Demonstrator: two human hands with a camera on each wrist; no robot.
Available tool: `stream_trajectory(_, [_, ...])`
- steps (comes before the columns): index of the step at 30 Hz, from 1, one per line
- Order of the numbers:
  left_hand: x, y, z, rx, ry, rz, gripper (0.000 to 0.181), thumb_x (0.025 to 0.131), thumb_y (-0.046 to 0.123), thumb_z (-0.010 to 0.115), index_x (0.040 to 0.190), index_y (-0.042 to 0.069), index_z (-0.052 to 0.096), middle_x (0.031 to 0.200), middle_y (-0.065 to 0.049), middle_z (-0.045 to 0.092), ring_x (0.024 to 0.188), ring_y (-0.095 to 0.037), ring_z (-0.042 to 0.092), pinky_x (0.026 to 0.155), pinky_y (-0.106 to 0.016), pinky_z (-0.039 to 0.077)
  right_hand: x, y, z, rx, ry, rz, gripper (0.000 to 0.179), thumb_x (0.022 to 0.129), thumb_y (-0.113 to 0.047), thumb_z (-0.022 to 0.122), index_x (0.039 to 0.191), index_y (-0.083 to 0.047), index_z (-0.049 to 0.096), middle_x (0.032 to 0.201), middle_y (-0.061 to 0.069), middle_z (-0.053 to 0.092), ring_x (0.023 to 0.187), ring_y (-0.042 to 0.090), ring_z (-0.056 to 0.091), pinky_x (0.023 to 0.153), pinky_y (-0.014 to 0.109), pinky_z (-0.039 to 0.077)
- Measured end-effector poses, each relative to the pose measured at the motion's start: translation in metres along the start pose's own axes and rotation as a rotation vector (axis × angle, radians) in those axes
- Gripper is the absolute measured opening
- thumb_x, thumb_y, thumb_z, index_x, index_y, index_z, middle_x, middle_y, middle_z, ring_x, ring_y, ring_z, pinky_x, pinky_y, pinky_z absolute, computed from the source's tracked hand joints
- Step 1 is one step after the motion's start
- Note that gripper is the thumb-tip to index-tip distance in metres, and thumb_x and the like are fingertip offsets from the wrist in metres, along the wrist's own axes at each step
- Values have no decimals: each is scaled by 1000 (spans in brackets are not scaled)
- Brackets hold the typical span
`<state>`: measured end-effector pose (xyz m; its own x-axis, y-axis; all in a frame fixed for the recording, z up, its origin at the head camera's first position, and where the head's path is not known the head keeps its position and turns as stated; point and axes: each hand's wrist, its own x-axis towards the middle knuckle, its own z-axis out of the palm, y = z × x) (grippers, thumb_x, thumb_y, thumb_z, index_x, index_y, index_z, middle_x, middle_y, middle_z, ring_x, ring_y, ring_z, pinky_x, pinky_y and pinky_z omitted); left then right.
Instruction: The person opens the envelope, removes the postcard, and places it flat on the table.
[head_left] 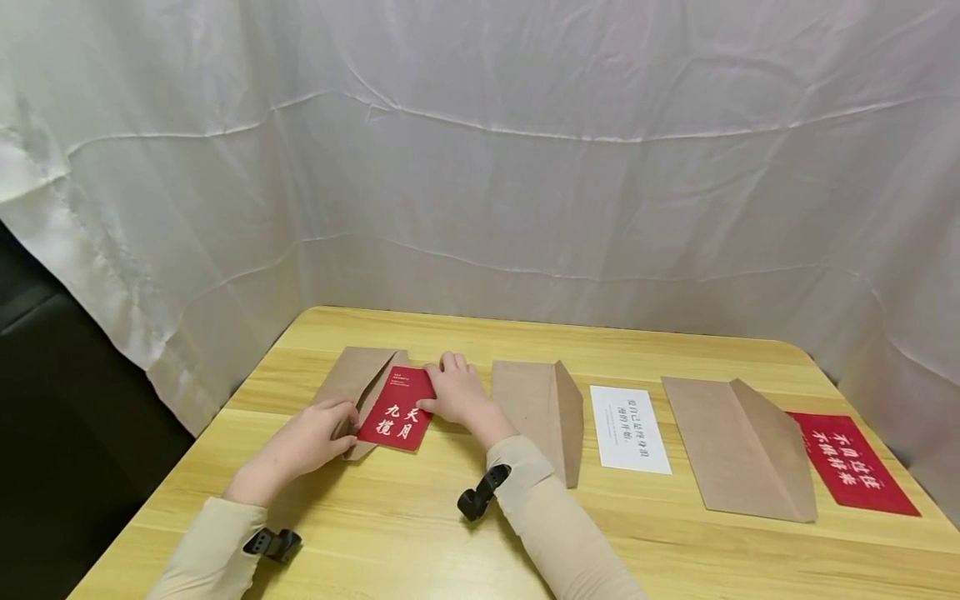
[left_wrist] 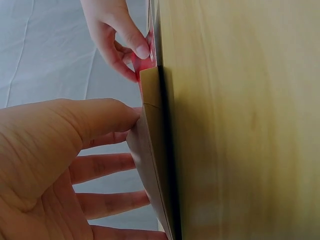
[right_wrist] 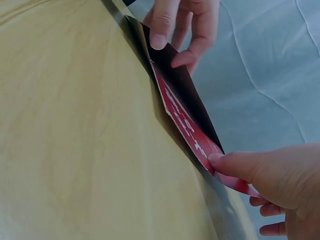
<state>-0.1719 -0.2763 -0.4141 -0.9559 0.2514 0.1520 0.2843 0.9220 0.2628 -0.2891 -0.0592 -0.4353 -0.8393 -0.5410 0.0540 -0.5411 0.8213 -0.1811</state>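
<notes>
My left hand (head_left: 309, 439) pinches the mouth edge of a brown paper envelope (head_left: 352, 377) at the left of the table. The mouth of that envelope gapes in the right wrist view, its inside dark. A red card (head_left: 399, 407) with white characters lies over the envelope's flap side, its left edge right at the opening. Between thumb and fingers, my right hand (head_left: 459, 392) holds the card by its right edge. In the right wrist view, the right thumb (right_wrist: 235, 164) presses on the card's printed face.
Right of my hands lie a second brown envelope (head_left: 525, 400) with its flap out, a white printed card (head_left: 628, 429), a third envelope (head_left: 720, 442) and another red card (head_left: 855, 462) partly under its flap. A pale curtain (head_left: 525, 192) hangs behind the wooden table (head_left: 390, 533).
</notes>
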Motion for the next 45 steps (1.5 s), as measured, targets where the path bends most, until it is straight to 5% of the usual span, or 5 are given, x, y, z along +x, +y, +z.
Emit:
stream_trajectory(31, [-1,-14,0,16,35,33,17,80,8,74,94,9,64,91,-4,64,79,-15,55,75,-40,52,-8,37,-20,172,-106,64,61,82,-36,77,135,-16,54,121,9,47,116,25,37,101,40,39])
stream_trajectory(45, [-3,-13,1,21,-66,27,21,83,10,72,103,7,65,100,-8,69,91,-24,65,84,-45,53,-7,38,-19,160,-135,74,61,84,-38,75,137,-19,54,124,9,49,117,25,38,104,42,37])
